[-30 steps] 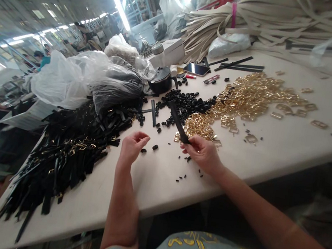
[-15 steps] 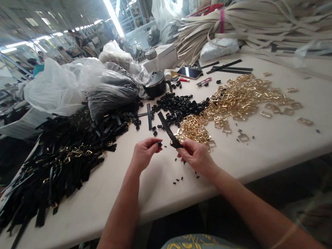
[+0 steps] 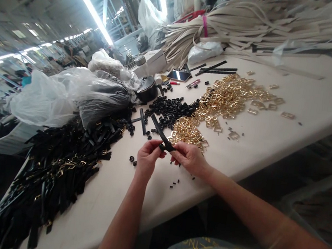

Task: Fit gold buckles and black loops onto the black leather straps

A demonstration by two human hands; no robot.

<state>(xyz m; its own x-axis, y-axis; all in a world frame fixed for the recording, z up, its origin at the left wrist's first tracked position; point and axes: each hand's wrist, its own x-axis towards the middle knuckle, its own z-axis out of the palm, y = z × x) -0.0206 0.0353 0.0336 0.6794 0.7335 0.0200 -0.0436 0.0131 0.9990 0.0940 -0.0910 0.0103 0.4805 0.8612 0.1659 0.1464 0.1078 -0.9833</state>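
Observation:
My right hand [image 3: 190,158] is closed on a black strap [image 3: 158,127], which points up and away to the left. Pinched in the fingertips of my left hand [image 3: 148,156] is a small black loop [image 3: 162,146], right against the strap near its held end. Whether the strap passes through the loop I cannot tell. Just beyond both hands lie a heap of small black loops [image 3: 172,111] and a pile of gold buckles [image 3: 187,132]. Two loose black loops [image 3: 133,161] rest left of my left hand. Tiny dark bits [image 3: 175,183] are scattered below my hands.
A large heap of black straps with gold buckles [image 3: 56,170] covers the table's left side. Behind it are plastic bags [image 3: 49,92] and a black lidded mug [image 3: 146,89]. A phone [image 3: 178,75] and bundled beige strips [image 3: 231,24] lie farther back. Someone stands beyond the table.
My left hand has moved right, bringing the loop to the strap, where the hands were apart before. Two loose loops now show left of that hand. The view has shifted slightly.

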